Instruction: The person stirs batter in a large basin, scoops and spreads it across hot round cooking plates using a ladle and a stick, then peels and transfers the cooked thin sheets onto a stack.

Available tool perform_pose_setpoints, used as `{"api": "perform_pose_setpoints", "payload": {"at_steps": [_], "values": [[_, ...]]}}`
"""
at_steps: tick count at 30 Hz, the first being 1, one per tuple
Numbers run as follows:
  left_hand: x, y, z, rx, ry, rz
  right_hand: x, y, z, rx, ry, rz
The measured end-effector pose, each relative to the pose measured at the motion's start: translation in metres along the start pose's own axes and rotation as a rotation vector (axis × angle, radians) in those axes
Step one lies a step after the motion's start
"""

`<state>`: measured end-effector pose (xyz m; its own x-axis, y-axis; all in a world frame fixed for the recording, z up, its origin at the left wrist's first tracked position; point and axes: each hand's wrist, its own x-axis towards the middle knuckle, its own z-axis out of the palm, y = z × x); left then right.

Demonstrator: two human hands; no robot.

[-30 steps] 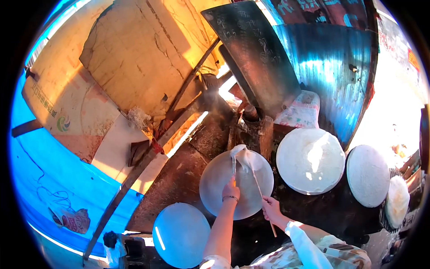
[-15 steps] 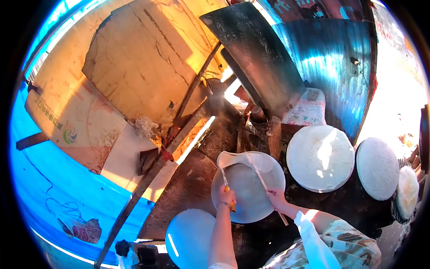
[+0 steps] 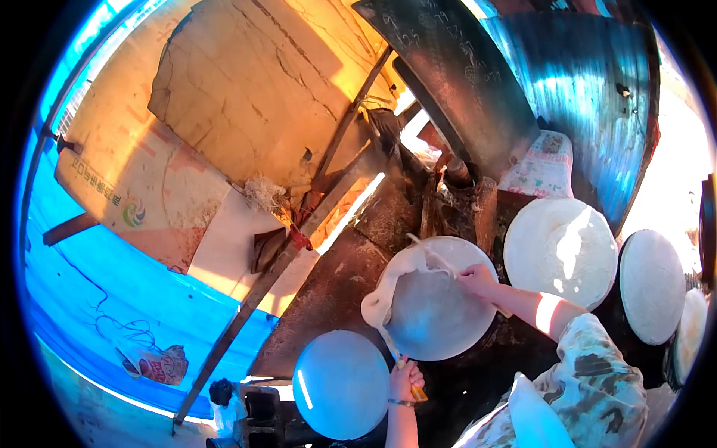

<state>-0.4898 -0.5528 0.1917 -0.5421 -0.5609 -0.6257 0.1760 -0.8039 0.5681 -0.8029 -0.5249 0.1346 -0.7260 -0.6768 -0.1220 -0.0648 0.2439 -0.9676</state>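
Observation:
My left hand (image 3: 405,381) is closed round a yellow-handled tool (image 3: 420,394) at the near left of a round griddle (image 3: 441,321). The tool's thin pale blade points up toward the griddle's left rim. Over that rim droops a thin pale sheet (image 3: 379,299), bunched and lifted along its edge; it looks like a thin pancake. My right hand (image 3: 478,282) grips a slim pale stick (image 3: 418,243), which slants across the griddle's far side and touches the sheet's upper edge. Grey griddle surface shows where the sheet is peeled back.
Another round griddle (image 3: 340,384) stands at the near left. To the right are round pale discs: a large one (image 3: 560,254), one beyond it (image 3: 651,287), and another at the edge (image 3: 691,336). A dark board (image 3: 463,82) leans behind; a wooden pole (image 3: 246,321) slants at left.
My left hand has moved back toward me and off the griddle, with the tool. The sheet's edge now hangs over the left rim. My right hand has moved up and inward. The camera view has shifted.

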Motion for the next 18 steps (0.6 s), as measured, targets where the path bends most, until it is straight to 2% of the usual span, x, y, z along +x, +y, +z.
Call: {"api": "perform_pose_setpoints", "payload": {"at_steps": [1,3,6,8,9,10,11,13,14,16,18], "values": [[-0.01,-0.01,-0.006,-0.013,-0.014,-0.042,-0.002,-0.01,-0.002,-0.002,0.002,-0.013],[-0.033,-0.023,-0.004,-0.045,-0.021,-0.079,-0.033,-0.044,-0.005,-0.031,-0.225,0.198],[-0.085,-0.034,0.005,0.13,0.087,0.024,-0.035,-0.051,-0.006,0.014,-0.384,0.098],[-0.105,-0.034,0.024,0.309,0.226,0.349,-0.014,-0.064,-0.023,-0.095,-0.392,0.093],[-0.102,-0.034,0.024,0.317,0.217,0.428,-0.005,-0.065,-0.031,-0.074,-0.336,0.135],[-0.097,-0.032,0.027,0.3,0.228,0.437,0.0,-0.067,-0.033,-0.057,-0.282,0.178],[-0.087,-0.027,0.032,0.262,0.173,0.354,0.0,-0.065,-0.029,-0.07,-0.295,0.171],[-0.075,-0.014,0.039,0.248,0.077,0.234,-0.015,-0.052,-0.016,0.026,-0.456,0.226],[-0.075,-0.013,0.05,0.158,-0.02,0.241,-0.021,-0.048,-0.018,0.043,-0.446,0.24],[-0.081,-0.019,0.072,0.123,-0.035,0.356,-0.031,-0.058,-0.039,0.021,-0.639,0.263],[-0.074,-0.016,0.073,0.189,-0.023,0.377,-0.01,-0.061,-0.067,-0.027,-0.687,0.252]]}}
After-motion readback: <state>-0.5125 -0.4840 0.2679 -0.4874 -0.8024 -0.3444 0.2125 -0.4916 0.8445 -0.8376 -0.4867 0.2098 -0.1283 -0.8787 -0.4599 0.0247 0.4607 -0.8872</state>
